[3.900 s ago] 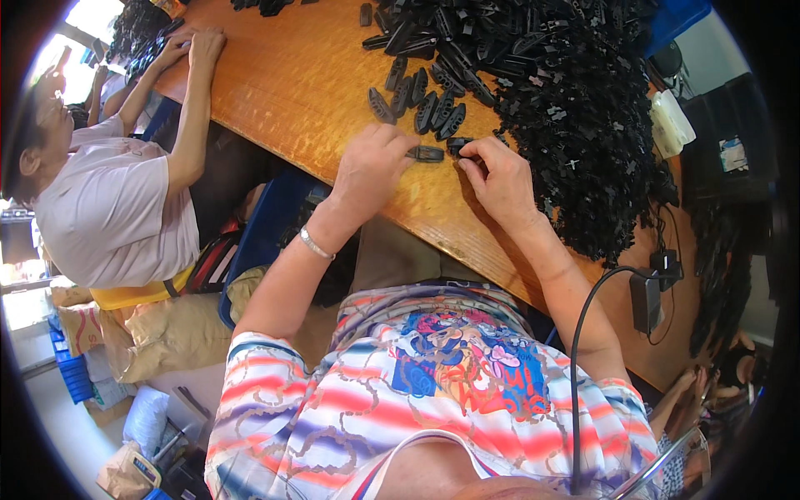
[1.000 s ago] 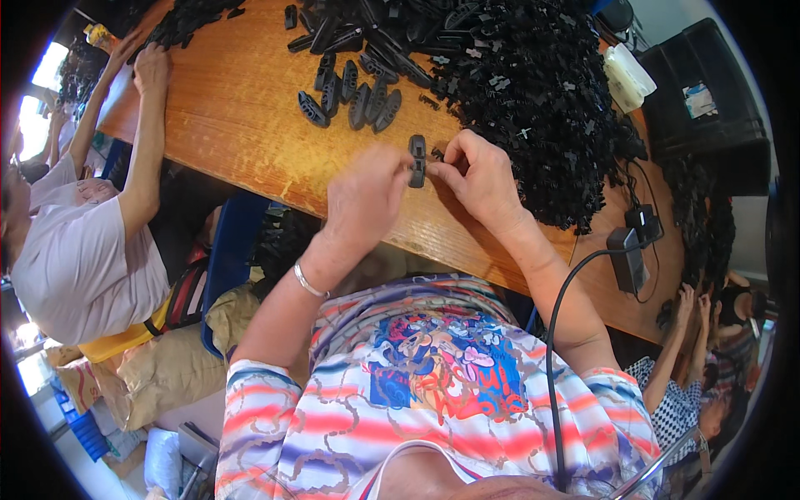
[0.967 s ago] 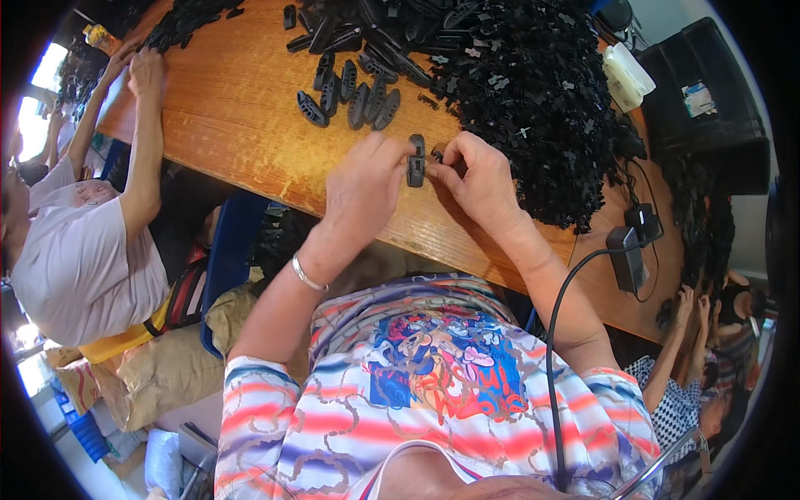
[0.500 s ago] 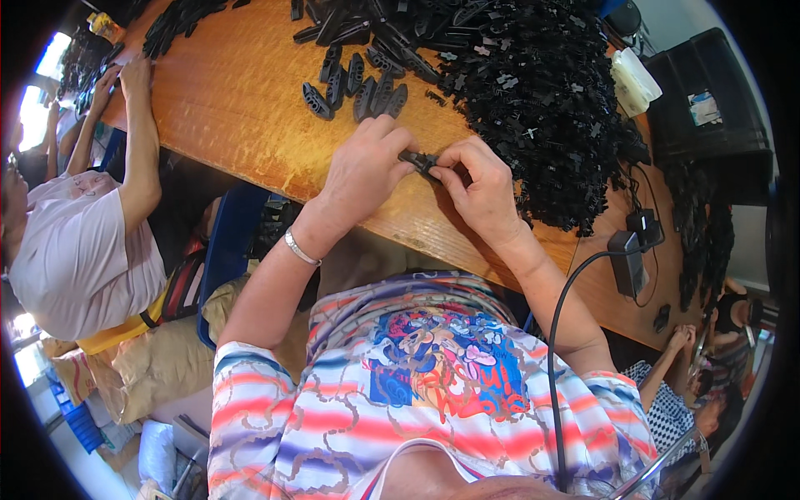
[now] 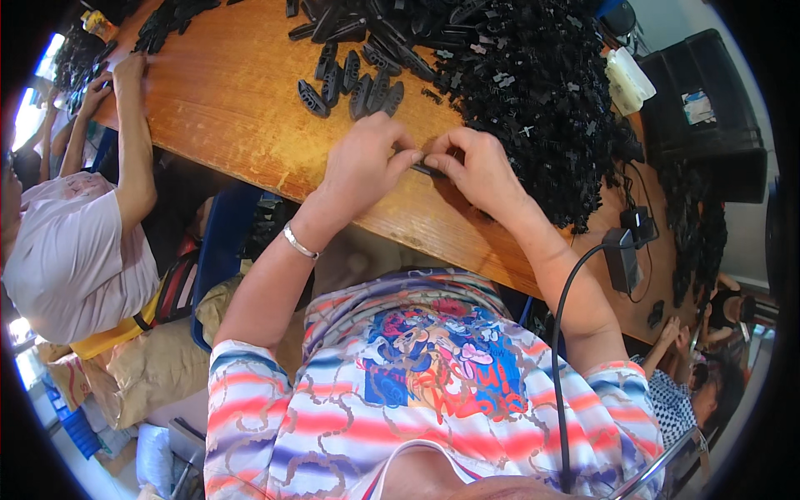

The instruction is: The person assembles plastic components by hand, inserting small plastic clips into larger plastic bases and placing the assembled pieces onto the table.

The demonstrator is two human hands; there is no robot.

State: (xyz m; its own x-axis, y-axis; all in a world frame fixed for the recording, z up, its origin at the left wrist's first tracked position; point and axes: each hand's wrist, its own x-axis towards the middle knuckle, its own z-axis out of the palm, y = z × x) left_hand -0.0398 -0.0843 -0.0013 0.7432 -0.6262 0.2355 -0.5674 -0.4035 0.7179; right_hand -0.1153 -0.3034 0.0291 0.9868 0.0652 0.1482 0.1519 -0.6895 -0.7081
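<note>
Between my two hands, just above the near edge of the wooden table [image 5: 242,108], is a small black plastic part [image 5: 423,168], mostly covered by my fingers. My left hand [image 5: 364,157] pinches its left end with thumb and bent fingers. On the other end my right hand [image 5: 477,167] presses with its thumb, the forefinger curled over. Beyond my left hand lie several black slotted oblong plastic pieces [image 5: 331,83]. A large heap of small black plastic parts [image 5: 533,108] spreads beside and beyond my right hand.
Longer black plastic pieces [image 5: 392,29] lie heaped at the far side. To the right are a black power adapter [image 5: 623,260] with cables, a white packet [image 5: 629,82] and a black bin [image 5: 704,100]. A co-worker [image 5: 83,225] sits at the left; other people are at the lower right.
My hands have drawn closer together, and the right thumb now lies along the black part, covering more of it. The co-worker's hands at the left have shifted slightly.
</note>
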